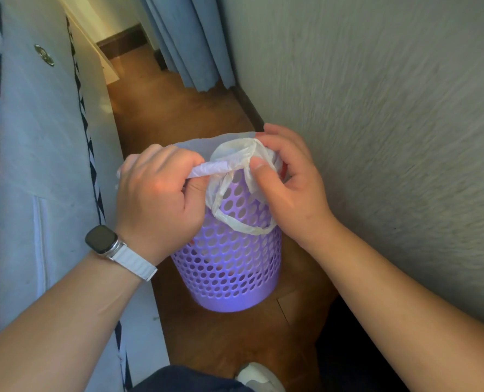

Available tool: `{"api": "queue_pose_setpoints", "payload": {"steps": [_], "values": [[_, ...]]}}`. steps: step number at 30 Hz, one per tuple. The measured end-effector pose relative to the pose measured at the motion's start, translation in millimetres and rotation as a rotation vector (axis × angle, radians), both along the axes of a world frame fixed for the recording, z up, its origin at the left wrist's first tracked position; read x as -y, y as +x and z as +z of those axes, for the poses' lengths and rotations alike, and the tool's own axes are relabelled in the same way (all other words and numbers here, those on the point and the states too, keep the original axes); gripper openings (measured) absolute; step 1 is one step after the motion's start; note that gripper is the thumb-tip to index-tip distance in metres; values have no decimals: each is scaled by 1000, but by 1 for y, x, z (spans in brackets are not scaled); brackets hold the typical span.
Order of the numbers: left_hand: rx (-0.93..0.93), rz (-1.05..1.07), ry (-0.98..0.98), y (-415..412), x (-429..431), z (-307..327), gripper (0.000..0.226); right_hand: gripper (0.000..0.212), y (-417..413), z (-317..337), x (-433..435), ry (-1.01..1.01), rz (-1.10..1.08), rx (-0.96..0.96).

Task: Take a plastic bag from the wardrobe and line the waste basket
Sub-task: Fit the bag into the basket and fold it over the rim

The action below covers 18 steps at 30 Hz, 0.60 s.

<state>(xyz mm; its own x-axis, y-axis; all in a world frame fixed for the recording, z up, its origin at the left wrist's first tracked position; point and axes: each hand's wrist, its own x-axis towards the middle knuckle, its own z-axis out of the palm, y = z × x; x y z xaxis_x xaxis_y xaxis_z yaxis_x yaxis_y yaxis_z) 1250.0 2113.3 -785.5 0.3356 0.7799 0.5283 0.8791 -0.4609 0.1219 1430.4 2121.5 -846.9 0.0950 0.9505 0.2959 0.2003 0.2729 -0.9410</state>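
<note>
The plastic bag (236,154) already sits in the purple waste basket (229,267) on the floor by the wall, and the 2 hands (left (158,199), right (288,182)) are clenched on its handles, probably knotting slack at the rim.

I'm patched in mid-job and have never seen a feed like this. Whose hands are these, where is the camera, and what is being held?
There is no machine: a person wears one wide-angle camera on the head, looking down. The left hand, with a watch on its wrist, and the right hand both grip a thin whitish plastic bag at the rim of a purple perforated waste basket. The basket stands on a wooden floor between a grey fabric-covered furniture piece and a wall.
</note>
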Motion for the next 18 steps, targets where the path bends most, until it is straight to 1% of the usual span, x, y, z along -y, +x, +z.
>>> {"api": "queue_pose_setpoints", "payload": {"steps": [4,6,9,13,16,18], "values": [[76,13,-37,0,-1,-1,22,30,3,0,1,19,13,32],[100,2,-45,1,0,-2,22,25,3,0,1,44,-21,41],[102,-27,-44,4,1,-1,25,23,0,1,0,102,-100,68],[12,-69,-71,5,4,2,30,26,-5,3,3,160,-146,172],[47,-96,-99,10,7,2,36,29,-10,2,4,210,-169,243],[91,-81,-99,13,8,2,35,28,-15,2,5,210,-179,266]]}}
